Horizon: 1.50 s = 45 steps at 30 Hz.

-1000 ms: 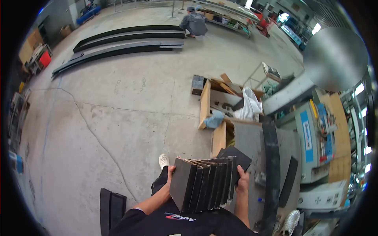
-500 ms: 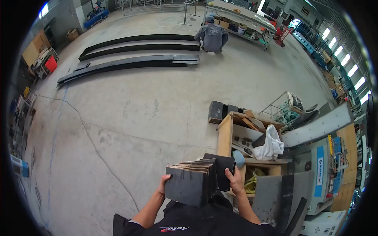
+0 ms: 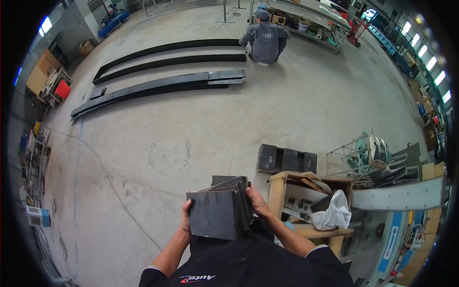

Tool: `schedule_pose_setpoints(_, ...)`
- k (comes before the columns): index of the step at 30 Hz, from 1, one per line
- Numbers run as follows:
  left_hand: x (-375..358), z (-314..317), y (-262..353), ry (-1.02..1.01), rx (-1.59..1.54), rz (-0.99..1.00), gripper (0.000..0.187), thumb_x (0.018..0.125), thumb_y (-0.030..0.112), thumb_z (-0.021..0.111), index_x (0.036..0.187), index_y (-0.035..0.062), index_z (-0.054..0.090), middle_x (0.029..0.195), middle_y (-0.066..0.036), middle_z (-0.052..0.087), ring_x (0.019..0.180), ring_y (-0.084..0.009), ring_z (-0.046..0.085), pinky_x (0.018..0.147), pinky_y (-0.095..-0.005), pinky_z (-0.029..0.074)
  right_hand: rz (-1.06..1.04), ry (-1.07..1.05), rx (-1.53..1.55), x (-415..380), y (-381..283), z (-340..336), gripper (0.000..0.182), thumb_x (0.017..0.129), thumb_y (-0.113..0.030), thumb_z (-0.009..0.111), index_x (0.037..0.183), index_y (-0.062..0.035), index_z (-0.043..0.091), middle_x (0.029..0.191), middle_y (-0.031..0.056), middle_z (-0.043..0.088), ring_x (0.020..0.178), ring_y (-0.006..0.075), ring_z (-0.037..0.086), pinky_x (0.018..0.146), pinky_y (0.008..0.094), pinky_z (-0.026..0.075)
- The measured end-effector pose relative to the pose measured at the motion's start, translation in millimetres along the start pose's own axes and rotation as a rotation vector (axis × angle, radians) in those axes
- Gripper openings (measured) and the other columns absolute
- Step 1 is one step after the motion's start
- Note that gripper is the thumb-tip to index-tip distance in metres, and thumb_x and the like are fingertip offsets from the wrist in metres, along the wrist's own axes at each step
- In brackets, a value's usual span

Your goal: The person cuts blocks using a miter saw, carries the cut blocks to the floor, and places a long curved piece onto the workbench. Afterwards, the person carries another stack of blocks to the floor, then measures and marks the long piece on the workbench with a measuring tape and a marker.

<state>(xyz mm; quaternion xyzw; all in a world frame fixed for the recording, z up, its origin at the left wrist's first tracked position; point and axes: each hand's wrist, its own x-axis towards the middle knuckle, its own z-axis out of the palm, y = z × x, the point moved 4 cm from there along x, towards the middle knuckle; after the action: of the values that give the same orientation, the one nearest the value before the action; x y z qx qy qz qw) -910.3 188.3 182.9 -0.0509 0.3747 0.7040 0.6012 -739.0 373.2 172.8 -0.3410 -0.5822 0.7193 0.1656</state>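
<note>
A stack of dark square plates [image 3: 213, 215] is held against the front of my black shirt, its edges slightly fanned at the top. My left hand [image 3: 186, 214] grips the left edge of the stack, thumb at the upper left corner. On the other side my right hand [image 3: 258, 203] presses on the right edge near the top, fingers partly hidden behind the plates. Both hands are closed on the stack.
Long black frame pieces [image 3: 162, 88] lie on the floor ahead. Beside them a person in grey [image 3: 267, 42] squats. To the right stand a wooden cabinet [image 3: 277, 196] with a white cloth [image 3: 332, 213], black boxes [image 3: 287, 160] and a machine [image 3: 389, 244].
The plates have come closer together, with the rear ones no longer spread out to the right. My view has turned, and the cabinet appears lower.
</note>
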Motion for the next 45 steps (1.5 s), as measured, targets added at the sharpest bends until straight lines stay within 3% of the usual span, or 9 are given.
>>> schedule_pose_setpoints(8, 219, 38, 108, -0.031, 0.050, 0.044, 0.075, 0.084, 0.061, 0.059, 0.132, 0.0037, 0.054, 0.123, -0.013, 0.063, 0.111, -0.0269, 0.061, 0.097, -0.0416, 0.051, 0.144, -0.051, -0.017, 231, -57, -47, 0.064, 0.098, -0.053, 0.053, 0.136, -0.0013, 0.045, 0.127, 0.0113, 0.057, 0.117, 0.0178, 0.051, 0.103, 0.0312, 0.038)
schedule_pose_setpoints(14, 401, 88, 200, -0.138, -0.002, -0.089, 0.075, 0.084, 0.063, 0.058, 0.132, 0.0057, 0.054, 0.122, -0.013, 0.063, 0.111, -0.0265, 0.062, 0.095, -0.0417, 0.052, 0.108, 0.306, -0.385, 375, -150, -98, 0.076, 0.088, -0.061, 0.062, 0.132, -0.0023, 0.041, 0.116, 0.0219, 0.063, 0.109, 0.0299, 0.062, 0.097, 0.0380, 0.045)
schedule_pose_setpoints(17, 479, 117, 235, -0.226, -0.016, -0.149, 0.075, 0.084, 0.064, 0.057, 0.131, 0.0055, 0.055, 0.124, -0.012, 0.062, 0.111, -0.0256, 0.062, 0.096, -0.0405, 0.051, 0.206, 0.344, -0.363, 421, -192, -114, 0.074, 0.088, -0.049, 0.069, 0.135, -0.0023, 0.036, 0.119, 0.0205, 0.060, 0.113, 0.0282, 0.058, 0.100, 0.0350, 0.043)
schedule_pose_setpoints(26, 690, 171, 272, -0.139, -0.032, -0.215, 0.067, 0.084, 0.062, 0.061, 0.125, 0.0080, 0.060, 0.116, -0.009, 0.066, 0.104, -0.0239, 0.065, 0.091, -0.0404, 0.054, 0.169, 0.381, -0.416, 595, -260, -201, 0.081, 0.083, -0.050, 0.075, 0.139, -0.0024, 0.040, 0.126, 0.0196, 0.061, 0.119, 0.0307, 0.058, 0.102, 0.0383, 0.043)
schedule_pose_setpoints(33, 846, 212, 319, 0.069, 0.333, -0.245, 0.076, 0.082, 0.059, 0.063, 0.132, 0.0032, 0.054, 0.123, -0.013, 0.064, 0.107, -0.0261, 0.064, 0.096, -0.0398, 0.051, 0.334, 0.286, -0.177, 760, -225, -306, 0.092, 0.081, -0.065, 0.067, 0.142, -0.0034, 0.038, 0.131, 0.0192, 0.058, 0.125, 0.0309, 0.053, 0.106, 0.0392, 0.040)
schedule_pose_setpoints(36, 905, 248, 335, -0.008, 0.287, -0.455, 0.079, 0.081, 0.057, 0.065, 0.135, 0.0009, 0.052, 0.124, -0.014, 0.063, 0.108, -0.0251, 0.064, 0.096, -0.0391, 0.051, 0.395, 0.238, -0.041, 810, -205, -335, 0.095, 0.083, -0.068, 0.063, 0.146, -0.0042, 0.033, 0.138, 0.0171, 0.052, 0.131, 0.0281, 0.047, 0.109, 0.0375, 0.036)
schedule_pose_setpoints(42, 1069, 213, 307, 0.005, 0.467, -0.718, 0.087, 0.082, 0.051, 0.066, 0.150, 0.0078, 0.033, 0.139, -0.018, 0.051, 0.119, -0.0281, 0.057, 0.098, -0.0403, 0.050, 0.543, 0.409, 0.693, 940, -54, -376, 0.092, 0.091, -0.070, 0.047, 0.151, -0.0041, 0.024, 0.149, 0.0136, 0.040, 0.138, 0.0244, 0.036, 0.115, 0.0376, 0.026)
schedule_pose_setpoints(44, 1129, 199, 273, -0.002, 0.487, -0.689, 0.090, 0.083, 0.048, 0.066, 0.155, 0.0146, 0.022, 0.146, -0.017, 0.041, 0.125, -0.0262, 0.051, 0.100, -0.0394, 0.048, 0.675, 0.429, 0.846, 975, 44, -387, 0.089, 0.092, -0.071, 0.044, 0.149, -0.0045, 0.029, 0.145, 0.0121, 0.044, 0.134, 0.0238, 0.042, 0.111, 0.0356, 0.033)
schedule_pose_setpoints(45, 1166, 169, 253, 0.018, 0.542, -0.632, 0.085, 0.083, 0.053, 0.064, 0.148, 0.0073, 0.033, 0.139, -0.018, 0.049, 0.120, -0.0272, 0.056, 0.099, -0.0398, 0.049, 0.643, 0.430, 0.907, 1002, 78, -396, 0.087, 0.092, -0.071, 0.044, 0.148, -0.0047, 0.033, 0.142, 0.0119, 0.047, 0.131, 0.0231, 0.045, 0.108, 0.0343, 0.036)
